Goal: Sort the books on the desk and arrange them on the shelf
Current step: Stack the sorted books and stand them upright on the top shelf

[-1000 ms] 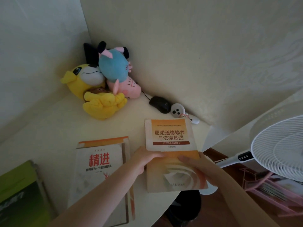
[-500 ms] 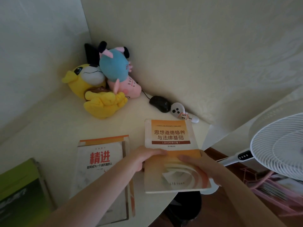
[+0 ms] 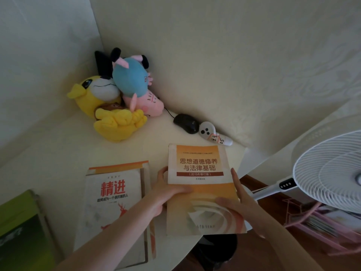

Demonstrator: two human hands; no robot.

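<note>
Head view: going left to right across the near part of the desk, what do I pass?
green book → white book with red title → orange textbook, gripped at its side edges by the left hand and right hand → white fan

Person: two bare forearms, uncovered as far as visible, one from 7 o'clock with bare left hand (image 3: pixel 165 193), one from 5 o'clock with bare right hand (image 3: pixel 240 205).
</note>
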